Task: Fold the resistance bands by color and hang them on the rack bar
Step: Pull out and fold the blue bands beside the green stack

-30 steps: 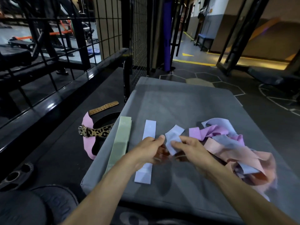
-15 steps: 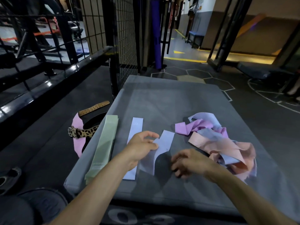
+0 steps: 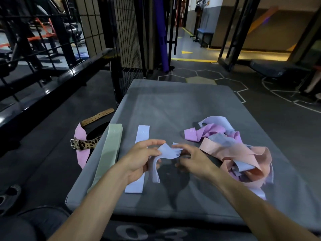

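Both hands hold one pale lavender band (image 3: 167,153) just above the grey padded box (image 3: 173,105). My left hand (image 3: 144,159) pinches its left part, and a loose end hangs down below my fingers. My right hand (image 3: 191,159) grips its right end. A flat lavender band (image 3: 140,153) lies under my left hand, and a flat green band (image 3: 108,153) lies left of it. To the right sits a tangled pile of bands (image 3: 234,153) in peach, purple and lavender. A black rack bar (image 3: 52,84) runs along the left side.
On the floor left of the box lie a leopard-print and pink belt (image 3: 83,145) and a tan perforated strap (image 3: 97,117). A wire mesh panel (image 3: 128,40) stands behind the box. A weight plate (image 3: 8,197) rests on the floor at the lower left.
The lavender band has been lifted off the box. My right hand has come up and taken hold of its right end, and the hands are closer together.
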`<state>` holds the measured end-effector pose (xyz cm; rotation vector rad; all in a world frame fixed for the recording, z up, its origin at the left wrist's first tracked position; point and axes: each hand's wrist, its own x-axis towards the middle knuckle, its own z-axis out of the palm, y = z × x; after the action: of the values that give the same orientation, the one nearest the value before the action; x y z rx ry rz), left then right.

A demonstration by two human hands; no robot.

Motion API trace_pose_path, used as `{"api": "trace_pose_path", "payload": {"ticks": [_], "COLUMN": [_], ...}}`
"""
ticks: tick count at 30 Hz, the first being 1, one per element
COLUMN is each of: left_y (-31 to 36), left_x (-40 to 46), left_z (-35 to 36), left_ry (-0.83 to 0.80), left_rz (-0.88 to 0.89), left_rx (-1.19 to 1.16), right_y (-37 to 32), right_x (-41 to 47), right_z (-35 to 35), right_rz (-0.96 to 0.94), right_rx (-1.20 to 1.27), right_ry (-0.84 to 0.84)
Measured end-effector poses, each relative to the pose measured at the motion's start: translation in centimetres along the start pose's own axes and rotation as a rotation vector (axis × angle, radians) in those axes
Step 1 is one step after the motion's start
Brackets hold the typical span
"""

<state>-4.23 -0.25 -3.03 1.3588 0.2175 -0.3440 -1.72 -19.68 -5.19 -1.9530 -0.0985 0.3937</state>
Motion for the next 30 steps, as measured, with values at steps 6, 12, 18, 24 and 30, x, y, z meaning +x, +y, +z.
{"api": "trace_pose_path", "payload": {"ticks": [6,12,18,24,30], "left_y": [0.8,1.6,2.9,3.7,3.4], "left_x": [-0.8,-1.5,-1.8,-2.3,-1.9], "left_z": [-2.1,-4.3,-7.5,-9.2,-10.0], "left_ry": [0.004,-0.156,-0.102,-0.147,-0.134], "left_rz": [-0.047,-0.053,-0.092,-0.136,-0.183], "left_rx": [0.316,0.67,0.517,0.606,0.677], "right_y": [-0.5,-3.1,-4.0,-3.4,-3.7], "right_x": [1.9,2.2,2.9,4.2,6.8], "right_z": [-2.0,-3.6,-5.0,-5.0,-4.5], "right_rz": [-0.348,-0.228,-0.078,-0.007,-0.004], "right_rx": [-0.432,-0.25,-0.072,-0.085,-0.041], "right_ry": [0.231,0.029,-0.255,-0.066,0.263]}}
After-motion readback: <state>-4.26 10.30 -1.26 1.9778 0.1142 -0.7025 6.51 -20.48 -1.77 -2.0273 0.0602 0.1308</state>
